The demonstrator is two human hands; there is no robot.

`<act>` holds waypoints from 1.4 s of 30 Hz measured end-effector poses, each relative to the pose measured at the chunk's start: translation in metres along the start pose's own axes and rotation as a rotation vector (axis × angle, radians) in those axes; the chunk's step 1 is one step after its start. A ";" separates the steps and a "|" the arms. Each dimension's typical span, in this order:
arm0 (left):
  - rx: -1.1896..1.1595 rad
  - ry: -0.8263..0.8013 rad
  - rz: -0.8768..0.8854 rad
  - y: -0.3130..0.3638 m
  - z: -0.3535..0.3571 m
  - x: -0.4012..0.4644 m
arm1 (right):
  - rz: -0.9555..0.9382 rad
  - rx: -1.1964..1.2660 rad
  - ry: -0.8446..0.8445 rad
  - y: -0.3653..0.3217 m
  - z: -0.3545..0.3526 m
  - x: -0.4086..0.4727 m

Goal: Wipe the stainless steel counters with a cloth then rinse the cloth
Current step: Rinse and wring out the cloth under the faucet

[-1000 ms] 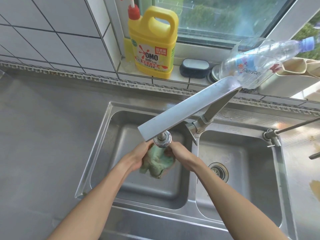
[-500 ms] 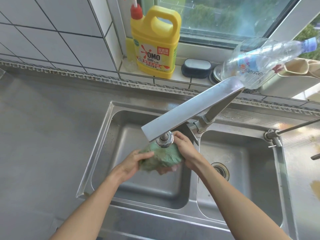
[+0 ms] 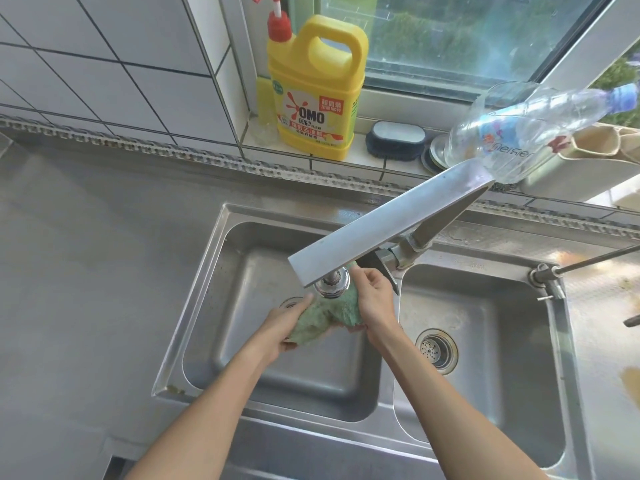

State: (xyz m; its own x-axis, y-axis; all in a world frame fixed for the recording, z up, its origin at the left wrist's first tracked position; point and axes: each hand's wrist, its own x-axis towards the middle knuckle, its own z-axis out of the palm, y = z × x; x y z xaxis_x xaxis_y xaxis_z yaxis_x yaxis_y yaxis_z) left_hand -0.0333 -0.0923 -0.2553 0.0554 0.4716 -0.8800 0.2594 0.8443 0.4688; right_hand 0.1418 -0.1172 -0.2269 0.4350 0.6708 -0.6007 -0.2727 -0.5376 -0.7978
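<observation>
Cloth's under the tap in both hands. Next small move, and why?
Probably keep kneading and turning the green cloth under the faucet head: left hand and right hand both grip it bunched over the left basin, so the inner folds likely aren't rinsed.

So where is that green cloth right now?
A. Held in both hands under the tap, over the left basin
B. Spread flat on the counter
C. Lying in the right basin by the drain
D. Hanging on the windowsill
A: the green cloth sits bunched between the left hand and right hand, just below the tap head, over the left basin.
</observation>
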 end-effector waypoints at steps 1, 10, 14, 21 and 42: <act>-0.066 -0.054 -0.009 0.001 -0.001 0.000 | 0.011 -0.017 0.009 0.001 -0.003 0.000; -0.206 0.039 0.092 0.031 0.035 -0.016 | -0.298 -0.546 -0.041 0.031 0.041 -0.036; -0.204 0.037 0.109 0.028 0.051 -0.021 | -0.315 -0.741 0.034 0.015 0.039 -0.024; -0.293 0.041 0.150 0.048 0.049 -0.017 | -0.332 -0.747 -0.023 0.010 0.033 -0.035; -0.242 -0.006 0.106 0.051 0.047 -0.017 | -0.358 -0.764 -0.044 0.007 0.032 -0.033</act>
State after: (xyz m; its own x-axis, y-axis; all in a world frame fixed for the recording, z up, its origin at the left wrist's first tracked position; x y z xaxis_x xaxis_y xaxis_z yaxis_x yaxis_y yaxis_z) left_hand 0.0239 -0.0693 -0.2202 0.0764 0.5599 -0.8250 0.0137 0.8268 0.5624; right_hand 0.0978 -0.1265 -0.2148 0.3468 0.8770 -0.3325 0.5376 -0.4764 -0.6957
